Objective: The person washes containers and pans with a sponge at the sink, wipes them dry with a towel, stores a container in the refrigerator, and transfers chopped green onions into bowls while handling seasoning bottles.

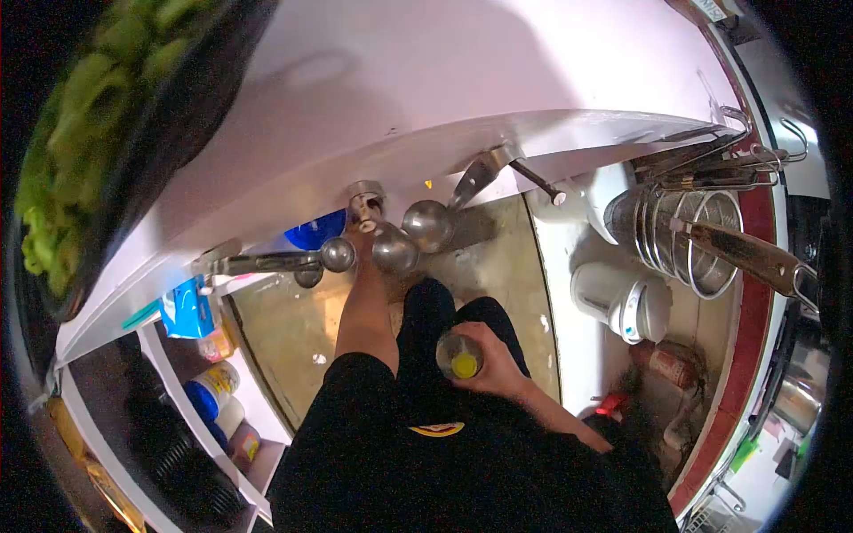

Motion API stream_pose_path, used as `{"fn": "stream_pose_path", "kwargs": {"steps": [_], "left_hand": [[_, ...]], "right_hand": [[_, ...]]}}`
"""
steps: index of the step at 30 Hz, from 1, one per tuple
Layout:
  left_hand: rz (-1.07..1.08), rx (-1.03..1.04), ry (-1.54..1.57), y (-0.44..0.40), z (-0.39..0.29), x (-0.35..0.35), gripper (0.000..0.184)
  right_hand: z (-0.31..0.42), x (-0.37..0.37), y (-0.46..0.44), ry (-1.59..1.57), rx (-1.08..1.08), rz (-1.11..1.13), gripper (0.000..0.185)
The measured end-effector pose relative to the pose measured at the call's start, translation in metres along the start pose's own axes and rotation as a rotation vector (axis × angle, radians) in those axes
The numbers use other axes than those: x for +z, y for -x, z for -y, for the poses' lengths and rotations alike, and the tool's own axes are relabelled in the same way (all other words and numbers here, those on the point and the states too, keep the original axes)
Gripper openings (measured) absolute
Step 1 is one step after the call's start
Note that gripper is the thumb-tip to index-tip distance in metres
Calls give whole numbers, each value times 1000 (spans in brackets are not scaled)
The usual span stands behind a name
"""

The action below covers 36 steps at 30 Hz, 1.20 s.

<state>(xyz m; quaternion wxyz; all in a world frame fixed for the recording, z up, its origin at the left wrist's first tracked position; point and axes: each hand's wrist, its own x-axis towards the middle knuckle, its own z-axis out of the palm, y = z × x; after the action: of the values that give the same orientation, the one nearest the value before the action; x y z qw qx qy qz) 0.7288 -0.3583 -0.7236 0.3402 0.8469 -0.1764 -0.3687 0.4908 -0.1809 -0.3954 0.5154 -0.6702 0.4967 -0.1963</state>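
My right hand (487, 360) is wrapped round a clear glass (450, 355) with something yellow-green in it, held in front of my dark clothing. My left forearm (364, 306) reaches forward to the underside of the white counter edge (391, 155). Its hand is mostly hidden behind hanging metal ladles, so its fingers cannot be made out. Nearest to it are a round ladle bowl (394, 249) and a metal holder (365, 197). A larger ladle bowl (428, 226) and a smaller one (338, 254) hang close by.
Green vegetables (89, 133) fill a dark container at the upper left. Shelves with bottles (213, 386) and a blue packet (187, 309) stand at the left. On the right are wire strainers (711, 231), a white bucket (613, 298) and a red-edged wall (742, 355).
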Motion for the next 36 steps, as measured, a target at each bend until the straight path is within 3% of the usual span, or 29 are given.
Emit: {"fn": "stream_pose_path", "kwargs": {"steps": [7, 11, 14, 17, 19, 20, 21, 23, 25, 28, 30, 31, 32, 33, 34, 35, 36], "left_hand": [[214, -67, 152, -25, -12, 21, 42], [287, -45, 36, -20, -18, 8, 44], [346, 154, -371, 10, 20, -27, 45], [599, 653, -1138, 76, 84, -91, 46], [777, 754, -1305, 126, 103, -145, 47], [872, 170, -824, 158, 98, -168, 41], [708, -335, -320, 195, 86, -194, 37], [678, 329, -635, 228, 91, -224, 34], [907, 368, -392, 261, 43, -263, 35], [844, 319, -415, 300, -61, -298, 34], [569, 315, 104, 326, -150, -331, 24], [262, 490, 48, 340, -210, -344, 14], [180, 539, 33, 371, -288, -371, 16], [35, 738, -49, 352, -309, -391, 15], [-42, 953, 265, 335, -331, -398, 15], [-280, 1044, 13, 323, -361, -418, 14], [-374, 1219, -8, 321, -395, -433, 13]], "right_hand": [[-14, -16, 6, 32, -8, -83, 74], [-3, -22, 17, 73, -12, -135, 73], [27, -29, 26, 89, -42, -154, 73], [73, -39, 38, 79, -65, -160, 73], [101, -44, 48, 69, -97, -161, 73], [114, -47, 54, 59, -103, -172, 73], [127, -49, 60, 48, -110, -180, 73], [156, -53, 70, 23, -129, -206, 73], [183, -58, 79, -4, -142, -248, 74], [206, -62, 93, -10, -186, -316, 75], [208, -60, 102, -28, -175, -345, 76], [206, -58, 106, -34, -167, -355, 77], [205, -55, 110, -60, -131, -382, 78], [204, -51, 113, -85, -93, -402, 79], [204, -49, 115, -111, -63, -418, 80], [206, -50, 119, -137, -66, -405, 80], [207, -52, 120, -163, -75, -390, 79]]}}
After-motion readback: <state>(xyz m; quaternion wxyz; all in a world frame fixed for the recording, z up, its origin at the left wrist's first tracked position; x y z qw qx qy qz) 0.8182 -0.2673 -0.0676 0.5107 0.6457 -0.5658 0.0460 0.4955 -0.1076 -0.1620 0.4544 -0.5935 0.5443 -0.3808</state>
